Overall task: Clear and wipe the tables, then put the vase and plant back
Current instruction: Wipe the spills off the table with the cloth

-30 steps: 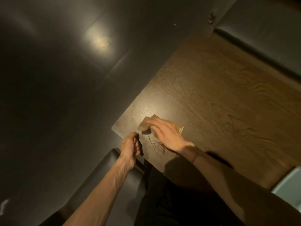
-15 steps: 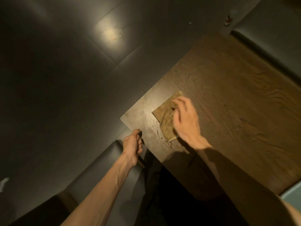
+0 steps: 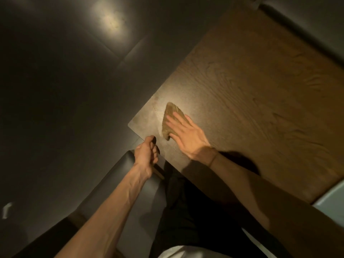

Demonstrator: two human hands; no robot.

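Note:
A brown wooden table [image 3: 251, 86] fills the right half of the head view. On its near-left corner lies a tan cloth [image 3: 170, 115], bunched into a triangle. My right hand [image 3: 188, 136] presses flat on the cloth with straight fingers, covering its right part. My left hand [image 3: 147, 152] hangs just off the table's near edge beside the corner, fingers curled inward; nothing shows in it. No vase or plant is in view.
A dark padded chair seat [image 3: 128, 185] sits below my left forearm. Dark glossy floor [image 3: 65, 90] spreads to the left. A dark bench [image 3: 307, 19] runs along the table's far side. A pale object [image 3: 333, 205] shows at the right edge.
My right hand slid the cloth away from the corner, then back toward the near edge. The smear of crumbs near the edge no longer shows. My left hand stayed by the edge.

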